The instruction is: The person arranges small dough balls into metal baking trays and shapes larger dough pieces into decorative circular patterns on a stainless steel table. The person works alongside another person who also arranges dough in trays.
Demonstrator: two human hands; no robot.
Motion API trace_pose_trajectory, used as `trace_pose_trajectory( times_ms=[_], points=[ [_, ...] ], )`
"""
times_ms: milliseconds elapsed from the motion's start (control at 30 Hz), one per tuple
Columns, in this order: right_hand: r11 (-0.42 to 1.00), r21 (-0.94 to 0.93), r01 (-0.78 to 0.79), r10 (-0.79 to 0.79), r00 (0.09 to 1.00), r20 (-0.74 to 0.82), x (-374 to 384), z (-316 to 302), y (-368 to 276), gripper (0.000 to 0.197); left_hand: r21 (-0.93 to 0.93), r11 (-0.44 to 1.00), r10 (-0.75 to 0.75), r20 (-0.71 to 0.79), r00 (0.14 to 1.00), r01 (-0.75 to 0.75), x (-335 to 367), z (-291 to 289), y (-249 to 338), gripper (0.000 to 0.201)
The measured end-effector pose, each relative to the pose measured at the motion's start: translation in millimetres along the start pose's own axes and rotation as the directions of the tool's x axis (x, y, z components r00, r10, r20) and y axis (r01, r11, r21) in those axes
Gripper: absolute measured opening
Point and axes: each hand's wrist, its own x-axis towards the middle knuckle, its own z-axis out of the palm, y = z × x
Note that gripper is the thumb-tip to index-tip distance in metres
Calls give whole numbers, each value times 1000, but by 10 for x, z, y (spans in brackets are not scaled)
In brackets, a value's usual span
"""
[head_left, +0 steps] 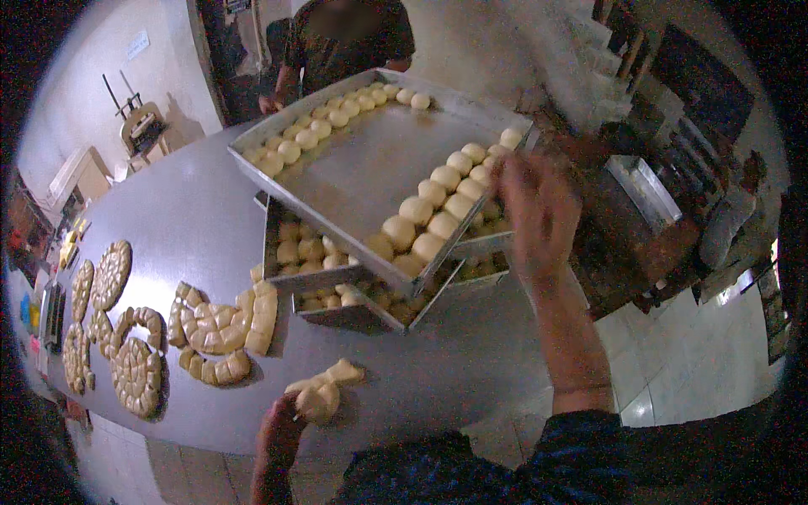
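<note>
My left hand (280, 433) is at the table's near edge, its fingers curled against a small cluster of pale dough pieces (319, 402). My right hand (539, 215) reaches over the right rim of a large metal tray (353, 181), beside the dough balls (446, 177) lined up along that side. Its fingers look bent and are smeared, so whether anything is in them cannot be made out. Another run of dough balls (320, 128) lines the tray's far left side. This tray rests at an angle on other trays (341, 278) that also hold dough balls.
Cut dough in rounds (137, 377) and curved strips (215, 324) lies on the left of the metal table (396, 362). A person (349, 42) stands across the table. A press-like device (141, 126) is at the far left, and a metal pan (644, 194) is at the right.
</note>
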Motion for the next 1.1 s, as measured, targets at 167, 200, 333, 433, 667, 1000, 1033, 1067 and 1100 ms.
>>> trace_pose_trajectory(
  times_ms=[167, 200, 333, 433, 667, 1000, 1033, 1067, 1100],
  points=[
    [971, 219, 99, -236, 566, 790, -1897, 655, 125, 36, -503, 856, 336, 365, 869, -120, 207, 453, -94, 36],
    [960, 149, -239, 8, 554, 833, -2135, 629, 236, 36, -518, 848, 344, 368, 864, -117, 240, 435, -215, 34],
    [959, -214, -184, 281, 706, 651, -2877, 73, 970, 34, -84, 991, 111, 37, 993, -108, 284, -201, -753, 26],
    [585, -671, 455, 177, 736, 653, -2479, 129, 1109, 36, 550, 818, 320, -189, 928, -171, 334, -373, -772, 25],
    [799, -600, 34, 314, 828, 464, -2778, 664, 1142, 30, 508, 750, 500, -15, 866, -424, 475, 15, -842, 24],
    [827, -561, 35, 186, 925, 332, -2546, 727, 1305, 24, 5, 996, 93, -4, 996, -93, 384, -424, -1050, 22],
    [804, -587, 97, 143, 926, 349, -2469, 603, 1352, 24, -8, 997, 80, -45, 996, -81, 285, -545, -1216, 22],
    [771, -619, 148, 114, 925, 363, -2429, 316, 1463, 24, -103, 989, 97, -122, 988, -110, 188, -622, -1283, 22],
    [730, -658, 187, 97, 924, 371, -2437, 105, 1492, 25, -193, 971, 108, -185, 977, -144, 93, -691, -1288, 22]
  ],
)
